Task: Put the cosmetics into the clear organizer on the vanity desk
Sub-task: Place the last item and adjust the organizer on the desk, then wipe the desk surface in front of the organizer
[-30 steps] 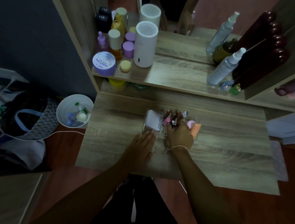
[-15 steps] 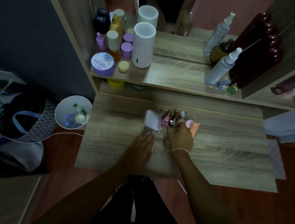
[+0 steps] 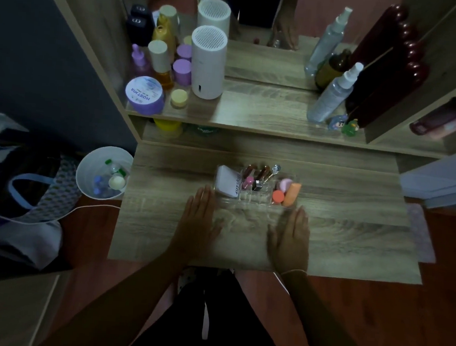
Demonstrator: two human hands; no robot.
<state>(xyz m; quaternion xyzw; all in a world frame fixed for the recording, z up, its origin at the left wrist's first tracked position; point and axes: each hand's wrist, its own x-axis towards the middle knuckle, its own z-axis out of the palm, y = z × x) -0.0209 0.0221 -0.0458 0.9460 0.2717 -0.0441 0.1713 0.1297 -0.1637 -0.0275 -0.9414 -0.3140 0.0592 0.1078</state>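
The clear organizer point(image 3: 257, 201) stands in the middle of the vanity desk point(image 3: 352, 237). Its left section holds a white compact point(image 3: 229, 182). The middle slots carry lipsticks point(image 3: 259, 176), standing tilted. On the right lie a pink sponge point(image 3: 285, 183), an orange round item point(image 3: 277, 196) and an orange tube point(image 3: 292, 194). My left hand point(image 3: 198, 221) lies flat on the desk just in front of the organizer's left corner. My right hand point(image 3: 291, 239) lies flat in front of its right corner. Both hands are empty, fingers extended.
A raised shelf point(image 3: 266, 116) behind carries a white cylinder device point(image 3: 207, 64), a purple jar point(image 3: 145, 94), several bottles and jars at left, and spray bottles point(image 3: 334, 93) at right. A mirror stands behind. A white bin point(image 3: 104, 172) and a bag point(image 3: 20, 192) sit on the floor at left.
My right hand has drawn back out of the organizer's right section and now rests flat on the desk. The pink and orange items are now uncovered. My left hand slid slightly left.
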